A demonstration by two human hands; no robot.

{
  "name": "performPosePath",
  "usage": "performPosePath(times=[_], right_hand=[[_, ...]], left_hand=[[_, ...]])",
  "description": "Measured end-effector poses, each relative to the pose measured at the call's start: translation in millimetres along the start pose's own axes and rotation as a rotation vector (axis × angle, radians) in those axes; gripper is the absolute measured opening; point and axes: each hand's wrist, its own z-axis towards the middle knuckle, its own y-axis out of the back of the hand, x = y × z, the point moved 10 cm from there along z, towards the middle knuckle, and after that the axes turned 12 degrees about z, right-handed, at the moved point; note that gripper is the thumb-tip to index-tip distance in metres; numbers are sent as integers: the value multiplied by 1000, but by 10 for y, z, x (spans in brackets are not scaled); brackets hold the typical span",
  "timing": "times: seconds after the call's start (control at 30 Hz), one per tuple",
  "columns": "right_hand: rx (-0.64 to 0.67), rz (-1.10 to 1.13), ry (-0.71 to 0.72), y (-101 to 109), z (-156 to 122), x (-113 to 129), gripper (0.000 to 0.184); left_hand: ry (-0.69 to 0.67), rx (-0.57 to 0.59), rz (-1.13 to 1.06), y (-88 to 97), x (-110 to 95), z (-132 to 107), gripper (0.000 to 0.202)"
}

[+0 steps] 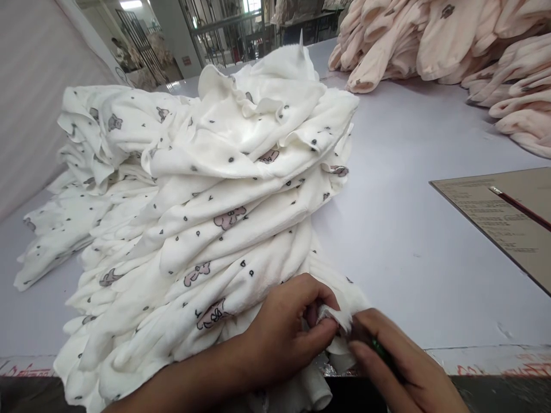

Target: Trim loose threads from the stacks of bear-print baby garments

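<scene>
L hand [297, 321] pinches 1 bit of white fabric [341, 316], prob. to steady it nr. the dark-green tool [381, 350] gripped in R hand [402, 358]. Printed cloth pile [224, 189] lies on table [387, 241], draping over the front edge, likely for easy reach.

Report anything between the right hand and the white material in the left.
Nothing visible beyond the green object the right hand holds; the white material is just beside it, pinched in the left hand.
</scene>
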Motion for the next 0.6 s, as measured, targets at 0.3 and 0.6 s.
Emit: performPosePath(times=[0.3, 0.6], right_hand=[[-173, 557, -511, 46, 58, -476, 29], [-351, 954, -829, -131, -112, -740, 37]], left_hand=[[47, 236, -368, -76, 104, 71, 10], [220, 314, -663, -217, 211, 41, 24]])
